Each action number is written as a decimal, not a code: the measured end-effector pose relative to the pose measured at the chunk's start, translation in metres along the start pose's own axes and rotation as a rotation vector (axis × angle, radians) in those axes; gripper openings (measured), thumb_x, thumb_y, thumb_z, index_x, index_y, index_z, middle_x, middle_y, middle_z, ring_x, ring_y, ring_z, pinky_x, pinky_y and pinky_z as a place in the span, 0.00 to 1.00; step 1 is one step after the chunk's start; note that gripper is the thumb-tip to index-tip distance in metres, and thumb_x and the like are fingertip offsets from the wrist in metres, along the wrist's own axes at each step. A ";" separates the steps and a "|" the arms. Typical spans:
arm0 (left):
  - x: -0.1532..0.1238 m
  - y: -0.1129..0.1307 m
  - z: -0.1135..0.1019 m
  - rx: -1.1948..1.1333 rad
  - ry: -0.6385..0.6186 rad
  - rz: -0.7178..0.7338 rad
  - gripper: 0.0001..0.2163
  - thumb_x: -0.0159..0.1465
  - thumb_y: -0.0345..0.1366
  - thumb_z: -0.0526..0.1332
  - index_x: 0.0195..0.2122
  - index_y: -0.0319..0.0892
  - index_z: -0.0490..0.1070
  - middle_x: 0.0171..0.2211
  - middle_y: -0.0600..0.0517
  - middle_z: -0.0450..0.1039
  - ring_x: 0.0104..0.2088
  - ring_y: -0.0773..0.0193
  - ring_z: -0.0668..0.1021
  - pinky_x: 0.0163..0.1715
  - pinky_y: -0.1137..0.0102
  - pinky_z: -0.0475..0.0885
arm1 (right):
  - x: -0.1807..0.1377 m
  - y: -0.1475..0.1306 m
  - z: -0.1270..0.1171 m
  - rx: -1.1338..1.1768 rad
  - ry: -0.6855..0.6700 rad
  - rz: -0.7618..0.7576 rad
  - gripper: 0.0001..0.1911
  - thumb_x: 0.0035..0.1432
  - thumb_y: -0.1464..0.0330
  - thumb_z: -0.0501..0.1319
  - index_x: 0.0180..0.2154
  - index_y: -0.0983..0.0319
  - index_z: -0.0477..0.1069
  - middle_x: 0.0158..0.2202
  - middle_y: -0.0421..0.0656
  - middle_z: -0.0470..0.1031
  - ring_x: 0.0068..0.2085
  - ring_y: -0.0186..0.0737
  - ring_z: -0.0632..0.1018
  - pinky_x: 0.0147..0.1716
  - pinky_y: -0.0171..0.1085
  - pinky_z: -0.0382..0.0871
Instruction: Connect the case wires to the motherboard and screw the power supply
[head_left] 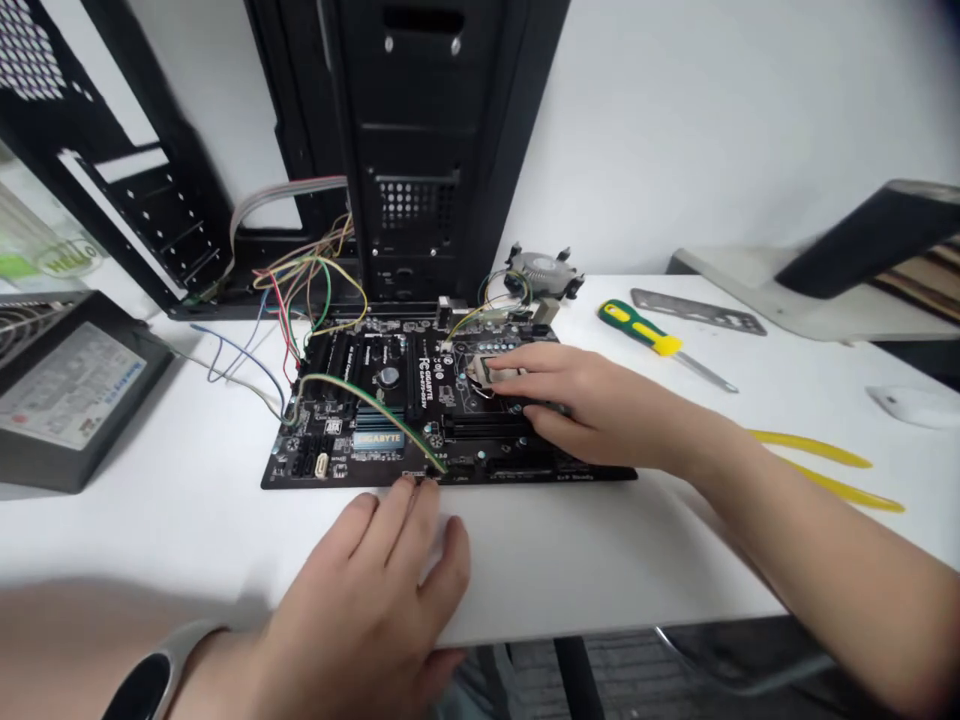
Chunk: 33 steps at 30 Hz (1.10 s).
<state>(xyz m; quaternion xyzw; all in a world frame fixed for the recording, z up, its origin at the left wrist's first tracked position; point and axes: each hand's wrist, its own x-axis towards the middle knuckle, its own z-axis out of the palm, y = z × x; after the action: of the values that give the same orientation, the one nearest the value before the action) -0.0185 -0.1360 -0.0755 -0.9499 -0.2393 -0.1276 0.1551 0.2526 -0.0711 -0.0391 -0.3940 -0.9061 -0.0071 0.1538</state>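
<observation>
A black Gigabyte motherboard (388,378) lies flat on the white table. My right hand (592,400) reaches over it from the right, fingers stretched out and apart. Its fingertips rest at the light metal CPU socket (480,373), part of which they hide. My left hand (375,580) lies palm down at the board's front edge, fingers loosely bent, thumb side apart, fingertips touching the edge. A green and yellow cable (375,405) arches over the board and ends close to those fingertips. Thin coloured wires (300,275) gather at the board's left side.
A black computer case (420,110) stands behind the board, and a power supply (79,390) sits at left. A CPU cooler fan (541,270) lies behind. To the right are a green and yellow screwdriver (645,328), a metal I/O plate (697,310), yellow-handled pliers (844,490) and a white mouse (911,406).
</observation>
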 end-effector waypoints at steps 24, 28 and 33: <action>0.007 -0.004 -0.004 -0.090 -0.080 0.089 0.22 0.64 0.48 0.54 0.54 0.39 0.62 0.56 0.34 0.69 0.51 0.47 0.74 0.46 0.59 0.64 | 0.002 -0.014 0.014 0.034 -0.003 0.073 0.17 0.61 0.69 0.52 0.43 0.66 0.78 0.53 0.54 0.73 0.54 0.52 0.74 0.53 0.51 0.70; 0.009 -0.005 -0.007 -0.089 -0.079 0.103 0.22 0.64 0.48 0.55 0.53 0.38 0.63 0.55 0.33 0.69 0.51 0.47 0.74 0.45 0.59 0.66 | 0.003 -0.016 0.016 -0.003 0.009 0.093 0.18 0.63 0.68 0.51 0.44 0.67 0.77 0.54 0.53 0.74 0.55 0.50 0.74 0.55 0.49 0.70; 0.008 -0.006 -0.007 -0.090 -0.091 0.108 0.23 0.63 0.48 0.55 0.53 0.37 0.63 0.55 0.33 0.69 0.50 0.47 0.74 0.44 0.60 0.66 | 0.005 -0.017 0.018 -0.043 0.016 0.070 0.18 0.62 0.68 0.51 0.44 0.68 0.76 0.53 0.54 0.75 0.53 0.52 0.75 0.54 0.51 0.70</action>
<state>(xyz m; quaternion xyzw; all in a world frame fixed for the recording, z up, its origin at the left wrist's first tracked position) -0.0156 -0.1300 -0.0647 -0.9723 -0.1885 -0.0864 0.1081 0.2327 -0.0767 -0.0531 -0.4288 -0.8900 -0.0243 0.1528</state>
